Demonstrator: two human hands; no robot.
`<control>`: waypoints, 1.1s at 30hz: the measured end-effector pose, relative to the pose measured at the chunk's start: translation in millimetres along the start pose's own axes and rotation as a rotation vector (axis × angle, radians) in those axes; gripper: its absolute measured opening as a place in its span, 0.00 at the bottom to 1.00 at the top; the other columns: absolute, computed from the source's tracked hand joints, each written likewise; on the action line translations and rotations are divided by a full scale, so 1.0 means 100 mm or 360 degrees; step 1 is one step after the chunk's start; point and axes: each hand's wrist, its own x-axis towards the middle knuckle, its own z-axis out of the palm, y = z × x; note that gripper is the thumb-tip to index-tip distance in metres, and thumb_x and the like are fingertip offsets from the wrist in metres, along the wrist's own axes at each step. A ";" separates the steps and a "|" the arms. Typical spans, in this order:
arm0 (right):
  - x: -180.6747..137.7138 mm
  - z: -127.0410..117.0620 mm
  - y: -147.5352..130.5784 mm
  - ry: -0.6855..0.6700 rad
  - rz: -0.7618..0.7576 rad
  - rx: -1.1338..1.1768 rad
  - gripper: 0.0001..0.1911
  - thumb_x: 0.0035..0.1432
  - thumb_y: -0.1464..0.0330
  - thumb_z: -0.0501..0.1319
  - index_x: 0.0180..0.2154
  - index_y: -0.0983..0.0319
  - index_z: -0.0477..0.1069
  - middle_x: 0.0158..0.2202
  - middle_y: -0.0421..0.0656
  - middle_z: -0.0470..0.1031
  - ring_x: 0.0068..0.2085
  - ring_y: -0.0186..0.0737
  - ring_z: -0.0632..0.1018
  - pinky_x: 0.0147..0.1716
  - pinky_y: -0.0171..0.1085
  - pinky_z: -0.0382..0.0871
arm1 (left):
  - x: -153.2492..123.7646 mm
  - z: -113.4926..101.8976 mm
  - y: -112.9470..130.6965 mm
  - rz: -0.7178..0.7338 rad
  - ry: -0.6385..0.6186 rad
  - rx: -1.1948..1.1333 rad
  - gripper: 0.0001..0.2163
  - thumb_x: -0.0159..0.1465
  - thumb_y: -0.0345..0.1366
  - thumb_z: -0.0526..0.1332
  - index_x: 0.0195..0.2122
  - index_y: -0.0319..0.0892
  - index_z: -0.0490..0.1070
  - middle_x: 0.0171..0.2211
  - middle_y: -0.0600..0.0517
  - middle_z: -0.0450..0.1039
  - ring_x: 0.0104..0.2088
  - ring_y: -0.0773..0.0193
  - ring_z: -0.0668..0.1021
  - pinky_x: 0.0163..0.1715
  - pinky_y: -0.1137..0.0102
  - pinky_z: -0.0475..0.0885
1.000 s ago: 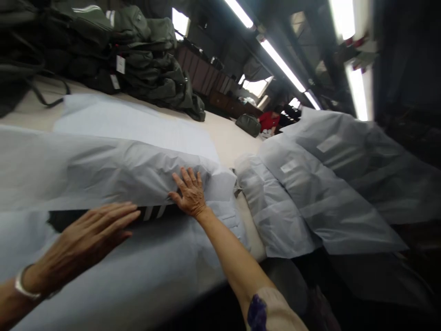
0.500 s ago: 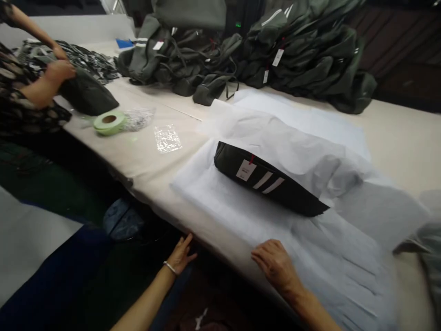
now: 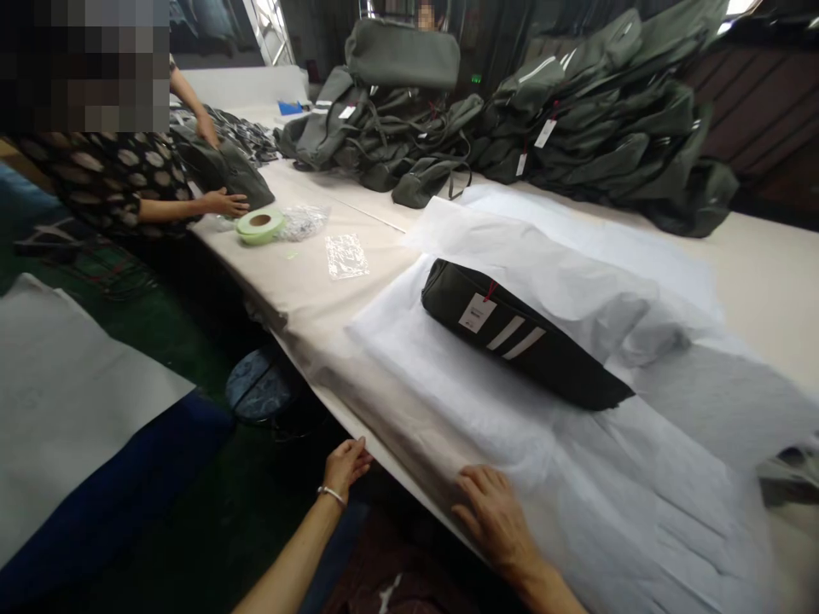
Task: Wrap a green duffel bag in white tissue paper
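Observation:
At the table's near edge my left hand (image 3: 346, 467), with a bracelet on the wrist, is closed on the hem of the pale table cloth (image 3: 384, 392). My right hand (image 3: 496, 516) rests on the cloth beside the white sheet, fingers apart and holding nothing. Beyond both hands a dark green bag (image 3: 543, 358) lies on thin white wrapping sheets (image 3: 435, 367). It bears two white stripes and a white hang tag (image 3: 477, 313) on a red string. Loose folds of the sheet lie behind the bag.
Piles of dark green bags (image 3: 601, 153) line the table's far side. A light green tape roll (image 3: 259, 226) and clear plastic packets (image 3: 347, 256) lie at left. A co-worker (image 3: 128, 183) handles another bag (image 3: 223, 170) there. A round stool (image 3: 259, 384) stands below the edge.
My left hand has closed on the cloth's hem, which is now pulled straighter. My right hand has flattened onto the cloth. The view has shifted, and the co-worker's hands have moved on their bag.

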 end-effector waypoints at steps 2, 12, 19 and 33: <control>-0.08 0.08 -0.02 0.0072 -0.0114 -0.0055 0.27 0.47 0.75 0.70 0.49 0.54 0.67 0.48 0.41 0.73 0.48 0.48 0.72 0.49 0.44 0.65 | -0.04 -0.03 0.01 0.0036 0.0030 0.0060 0.15 0.52 0.38 0.74 0.25 0.40 0.67 0.19 0.55 0.70 0.21 0.64 0.78 0.20 0.76 0.70; 0.00 0.36 0.27 0.0310 -0.0033 -0.0216 0.21 0.51 0.73 0.63 0.48 0.56 0.66 0.48 0.44 0.73 0.49 0.50 0.73 0.47 0.46 0.67 | -0.16 -0.14 -0.15 0.0078 0.0086 0.0016 0.14 0.56 0.39 0.72 0.32 0.42 0.66 0.28 0.51 0.73 0.28 0.61 0.81 0.25 0.73 0.74; 0.05 0.21 0.27 0.0285 -0.0092 -0.0082 0.11 0.57 0.71 0.60 0.44 0.56 0.68 0.46 0.43 0.73 0.47 0.47 0.74 0.45 0.44 0.69 | -0.20 0.19 -0.39 -0.0245 -0.0344 -0.0271 0.19 0.56 0.44 0.72 0.46 0.46 0.70 0.53 0.41 0.71 0.57 0.47 0.72 0.50 0.52 0.71; -0.25 -0.14 0.07 0.0265 0.0068 -0.0173 0.40 0.53 0.61 0.69 0.63 0.59 0.56 0.59 0.50 0.67 0.58 0.54 0.70 0.56 0.53 0.66 | -0.40 0.46 -0.29 -0.0285 -0.0253 -0.0406 0.03 0.62 0.26 0.63 0.36 0.39 0.70 0.28 0.51 0.76 0.25 0.64 0.79 0.26 0.70 0.76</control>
